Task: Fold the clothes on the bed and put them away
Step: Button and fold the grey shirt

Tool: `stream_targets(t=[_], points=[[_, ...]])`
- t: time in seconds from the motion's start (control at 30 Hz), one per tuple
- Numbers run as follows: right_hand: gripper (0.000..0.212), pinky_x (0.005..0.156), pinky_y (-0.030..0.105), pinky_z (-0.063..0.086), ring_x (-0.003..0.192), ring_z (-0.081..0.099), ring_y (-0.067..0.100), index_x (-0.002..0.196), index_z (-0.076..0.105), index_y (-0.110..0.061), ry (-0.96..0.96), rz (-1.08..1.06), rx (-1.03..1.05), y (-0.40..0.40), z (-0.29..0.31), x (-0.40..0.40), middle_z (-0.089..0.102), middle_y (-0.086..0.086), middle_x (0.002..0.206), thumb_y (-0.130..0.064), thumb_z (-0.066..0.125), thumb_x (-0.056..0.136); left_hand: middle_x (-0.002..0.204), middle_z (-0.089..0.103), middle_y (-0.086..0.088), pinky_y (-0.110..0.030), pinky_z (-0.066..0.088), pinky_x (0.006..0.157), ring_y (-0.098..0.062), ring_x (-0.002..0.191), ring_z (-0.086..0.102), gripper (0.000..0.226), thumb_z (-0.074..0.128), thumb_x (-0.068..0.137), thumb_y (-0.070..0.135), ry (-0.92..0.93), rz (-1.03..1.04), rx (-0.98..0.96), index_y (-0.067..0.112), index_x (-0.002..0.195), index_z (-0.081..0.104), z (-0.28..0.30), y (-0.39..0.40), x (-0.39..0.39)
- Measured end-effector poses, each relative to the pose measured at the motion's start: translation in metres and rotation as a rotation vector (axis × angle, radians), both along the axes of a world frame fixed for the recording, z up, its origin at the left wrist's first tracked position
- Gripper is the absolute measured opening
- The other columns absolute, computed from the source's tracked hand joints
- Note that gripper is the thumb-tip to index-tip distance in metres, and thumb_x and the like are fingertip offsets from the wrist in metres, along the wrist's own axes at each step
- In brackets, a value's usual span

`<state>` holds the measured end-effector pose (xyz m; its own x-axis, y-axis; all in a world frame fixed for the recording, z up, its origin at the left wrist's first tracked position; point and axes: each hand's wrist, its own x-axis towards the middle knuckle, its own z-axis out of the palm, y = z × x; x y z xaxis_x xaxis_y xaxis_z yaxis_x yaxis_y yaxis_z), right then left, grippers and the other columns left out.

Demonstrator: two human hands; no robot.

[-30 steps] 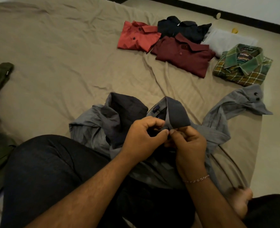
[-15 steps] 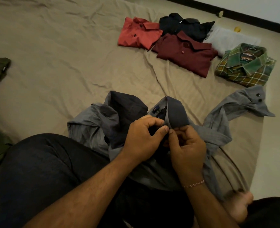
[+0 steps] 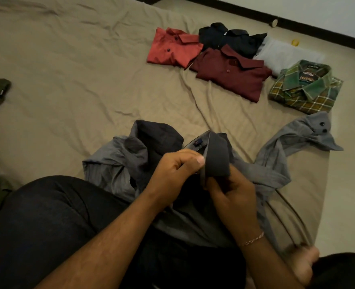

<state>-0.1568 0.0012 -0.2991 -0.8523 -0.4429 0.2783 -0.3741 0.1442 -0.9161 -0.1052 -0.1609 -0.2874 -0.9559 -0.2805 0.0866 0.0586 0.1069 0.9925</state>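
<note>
The crumpled grey long-sleeved button shirt [image 3: 193, 167] lies partly on the person's lap and partly on the tan-sheeted bed [image 3: 68, 80], one sleeve trailing out to the right with its buttoned cuff [image 3: 320, 130] flat on the sheet. The left hand [image 3: 176, 170] pinches the cloth at the collar between thumb and curled fingers, and the right hand [image 3: 233, 190] has its fingers curled round the standing dark collar band [image 3: 216, 157] from below. The shirt looks light, thin and limp, likely to sag and bunch wherever it is not supported; the collar, which holds its arch on its own, seems the only stiffer part. It should handle best taken by the collar or shoulder seams, then by the cuffs to draw the sleeves in. Five folded shirts sit well apart, near the bed's far right corner.
</note>
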Motion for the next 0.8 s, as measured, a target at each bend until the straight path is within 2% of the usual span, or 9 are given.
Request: stream_targets(t=[0.13, 0.23, 0.33, 0.4, 0.47, 0.5, 0.57, 0.7, 0.8], points=[[0.032, 0.081, 0.024, 0.059, 0.093, 0.071, 0.004, 0.124, 0.070, -0.016, 0.210, 0.027, 0.109, -0.004, -0.002, 0.001, 0.074, -0.009, 0.104, -0.008, 0.073, 0.094, 0.089, 0.073, -0.009, -0.046, 0.060, 0.080, -0.029, 0.084, 0.070, 0.015, 0.072, 0.094, 0.026, -0.048, 0.114, -0.174, 0.011, 0.091, 0.073, 0.009, -0.019, 0.003], [0.032, 0.087, 0.039, 0.056, 0.097, 0.067, 0.019, 0.125, 0.065, -0.015, 0.277, -0.213, 0.183, 0.011, -0.005, -0.029, 0.070, 0.000, 0.109, -0.017, 0.070, 0.093, 0.088, 0.074, -0.007, -0.037, 0.056, 0.079, -0.022, 0.081, 0.068, 0.010, 0.062, 0.093, 0.021, 0.052, 0.278, 0.205, 0.014, 0.093, 0.070, 0.019, -0.032, 0.003], [0.057, 0.110, 0.050, 0.042, 0.122, 0.057, 0.027, 0.141, 0.053, -0.022, 0.236, -0.197, 0.639, 0.036, -0.018, -0.072, 0.064, 0.004, 0.131, -0.045, 0.070, 0.092, 0.091, 0.074, -0.006, -0.029, 0.057, 0.077, -0.018, 0.083, 0.067, 0.017, 0.052, 0.103, 0.012, 0.191, 0.372, 0.468, 0.014, 0.094, 0.067, 0.034, -0.052, 0.007], [0.040, 0.113, 0.055, 0.039, 0.110, 0.066, 0.027, 0.119, 0.066, -0.029, 0.138, -0.109, 0.783, 0.047, -0.027, -0.083, 0.073, 0.000, 0.112, -0.058, 0.060, 0.092, 0.093, 0.073, -0.006, -0.028, 0.058, 0.076, -0.017, 0.083, 0.068, 0.020, 0.046, 0.107, 0.010, 0.200, 0.375, 0.467, 0.011, 0.099, 0.064, 0.042, -0.065, 0.010], [0.036, 0.096, 0.041, 0.050, 0.092, 0.070, 0.029, 0.095, 0.074, -0.025, 0.132, -0.136, 0.636, 0.050, -0.031, -0.084, 0.075, 0.001, 0.089, -0.053, 0.052, 0.096, 0.090, 0.073, -0.005, -0.026, 0.058, 0.073, -0.016, 0.080, 0.068, 0.019, 0.046, 0.106, 0.009, 0.174, 0.364, 0.436, 0.010, 0.099, 0.064, 0.050, -0.074, 0.014], [0.035, 0.084, 0.032, 0.049, 0.087, 0.069, 0.030, 0.091, 0.074, -0.020, 0.147, -0.187, 0.526, 0.051, -0.027, -0.082, 0.072, 0.003, 0.086, -0.045, 0.052, 0.099, 0.088, 0.074, -0.004, -0.025, 0.057, 0.071, -0.015, 0.078, 0.068, 0.019, 0.048, 0.105, 0.008, 0.156, 0.370, 0.396, 0.011, 0.096, 0.065, 0.054, -0.080, 0.017], [0.032, 0.077, 0.029, 0.043, 0.085, 0.065, 0.029, 0.090, 0.074, -0.011, 0.275, -0.309, 0.361, 0.054, -0.014, -0.083, 0.067, 0.005, 0.087, -0.031, 0.053, 0.102, 0.083, 0.075, 0.003, -0.024, 0.056, 0.070, -0.012, 0.075, 0.067, 0.022, 0.055, 0.102, 0.006, 0.117, 0.410, 0.184, 0.016, 0.090, 0.070, 0.059, -0.096, 0.021], [0.037, 0.082, 0.045, 0.049, 0.095, 0.060, 0.036, 0.102, 0.076, -0.008, 0.424, -0.449, 0.433, 0.053, 0.018, -0.106, 0.066, 0.012, 0.100, -0.035, 0.051, 0.102, 0.082, 0.071, 0.012, -0.022, 0.047, 0.067, 0.003, 0.064, 0.058, 0.008, 0.069, 0.097, 0.023, -0.031, 0.448, -0.658, 0.023, 0.091, 0.074, 0.063, -0.138, 0.017], [0.032, 0.094, 0.048, 0.042, 0.112, 0.052, 0.036, 0.121, 0.071, -0.016, 0.551, -0.565, 0.507, 0.025, 0.046, -0.101, 0.058, 0.011, 0.118, -0.033, 0.057, 0.097, 0.083, 0.065, 0.011, -0.028, 0.047, 0.070, -0.002, 0.072, 0.058, 0.008, 0.065, 0.099, 0.033, -0.088, 0.434, -0.852, 0.032, 0.091, 0.066, 0.066, -0.152, -0.004]])
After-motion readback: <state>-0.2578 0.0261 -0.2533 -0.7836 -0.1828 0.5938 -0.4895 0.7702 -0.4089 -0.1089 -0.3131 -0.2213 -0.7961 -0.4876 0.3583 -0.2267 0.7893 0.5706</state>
